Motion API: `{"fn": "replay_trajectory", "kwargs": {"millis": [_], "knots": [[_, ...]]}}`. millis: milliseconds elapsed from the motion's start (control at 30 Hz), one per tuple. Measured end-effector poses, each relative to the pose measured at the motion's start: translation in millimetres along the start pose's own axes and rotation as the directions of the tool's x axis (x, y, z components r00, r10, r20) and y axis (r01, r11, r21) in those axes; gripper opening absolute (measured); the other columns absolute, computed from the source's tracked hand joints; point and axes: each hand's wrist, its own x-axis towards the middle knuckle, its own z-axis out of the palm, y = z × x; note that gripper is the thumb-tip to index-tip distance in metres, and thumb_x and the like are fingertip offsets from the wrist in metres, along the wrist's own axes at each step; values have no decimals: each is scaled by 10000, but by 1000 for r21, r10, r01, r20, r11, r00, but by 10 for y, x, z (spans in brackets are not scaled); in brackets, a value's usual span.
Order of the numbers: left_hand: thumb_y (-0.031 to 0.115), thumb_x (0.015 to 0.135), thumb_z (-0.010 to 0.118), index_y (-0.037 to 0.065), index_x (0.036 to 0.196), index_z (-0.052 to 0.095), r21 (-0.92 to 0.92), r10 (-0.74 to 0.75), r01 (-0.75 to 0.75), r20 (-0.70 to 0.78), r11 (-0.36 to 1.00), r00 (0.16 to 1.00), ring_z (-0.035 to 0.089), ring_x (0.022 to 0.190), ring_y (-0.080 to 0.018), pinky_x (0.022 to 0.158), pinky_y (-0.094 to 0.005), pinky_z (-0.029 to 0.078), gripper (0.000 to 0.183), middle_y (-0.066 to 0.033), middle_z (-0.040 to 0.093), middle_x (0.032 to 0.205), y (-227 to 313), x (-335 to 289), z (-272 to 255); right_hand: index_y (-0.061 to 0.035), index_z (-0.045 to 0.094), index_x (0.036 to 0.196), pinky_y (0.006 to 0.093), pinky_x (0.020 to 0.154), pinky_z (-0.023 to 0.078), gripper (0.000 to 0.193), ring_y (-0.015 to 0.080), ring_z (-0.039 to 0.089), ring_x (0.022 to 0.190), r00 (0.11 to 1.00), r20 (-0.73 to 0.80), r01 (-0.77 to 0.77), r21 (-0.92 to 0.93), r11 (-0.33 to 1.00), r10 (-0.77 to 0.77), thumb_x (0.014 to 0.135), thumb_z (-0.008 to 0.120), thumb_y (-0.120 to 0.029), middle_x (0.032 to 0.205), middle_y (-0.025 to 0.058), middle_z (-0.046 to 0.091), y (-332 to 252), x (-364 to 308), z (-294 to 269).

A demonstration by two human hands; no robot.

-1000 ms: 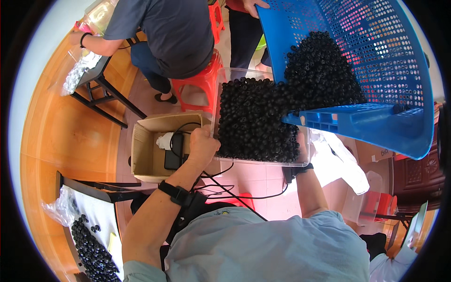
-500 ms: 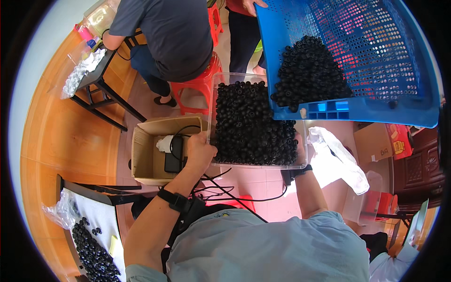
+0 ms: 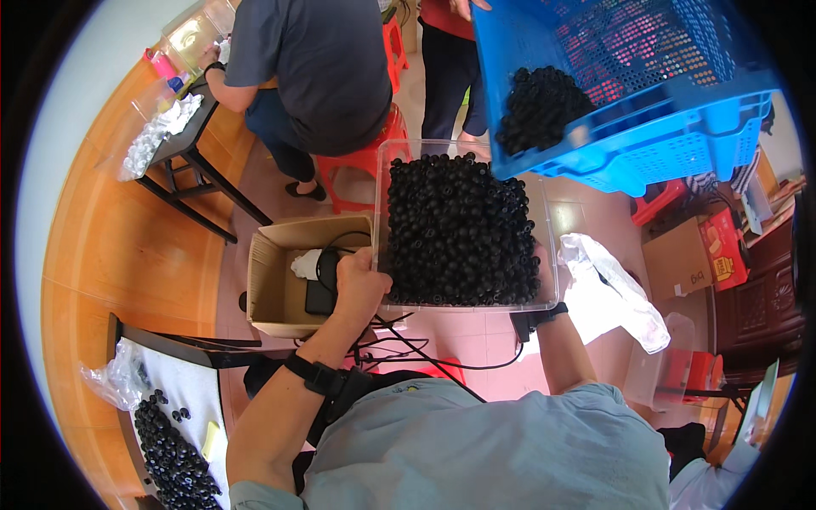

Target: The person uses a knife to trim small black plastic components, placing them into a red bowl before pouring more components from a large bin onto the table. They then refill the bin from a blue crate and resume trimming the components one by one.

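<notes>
In front of me I hold a clear plastic bin (image 3: 552, 246) heaped with small black ring-like beads (image 3: 459, 229). My left hand (image 3: 361, 279) is closed around its left wall. On the opposite side my right hand (image 3: 544, 270) grips the right wall, its fingers partly behind the plastic. Just beyond the bin's far right corner, a blue perforated crate (image 3: 654, 140) is tilted, with a smaller pile of the same black beads (image 3: 544, 106) in its near left corner. Another person's hand (image 3: 466, 7) is at the crate's far left edge.
An open cardboard box (image 3: 268, 276) with a black device stands left of the bin. A seated person (image 3: 310, 76) occupies a red stool (image 3: 361, 166) ahead. Black cables (image 3: 416, 348) hang below. A white bag (image 3: 608, 289) lies right; a table (image 3: 183, 374) with black pieces stands near left.
The blue crate has tipped back toward level, showing its outer near side. Its pile of beads has become smaller. The bin stays in both my hands.
</notes>
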Motion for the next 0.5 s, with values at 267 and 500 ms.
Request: {"fn": "replay_trajectory", "kwargs": {"millis": [267,500], "knots": [[-102,610,589,-43,1102,686,-232,41,-58,-76,971,996,522,550,-106,502,-258,418,504,-31,592,654,190,-356,-161,43,588,1214,288,850,495,343,168,593,1029,998,-60,-1,-143,990,-8,995,483,-199,1111,73,654,-301,-215,249],[-11,590,651,-47,1117,672,156,399,-367,-315,917,861,518,577,-139,561,-275,450,528,-86,553,693,499,-911,-563,-23,510,1352,299,986,439,405,174,557,1139,987,157,21,133,991,-42,1032,429,-258,1279,45,591,567,228,-427]]}}
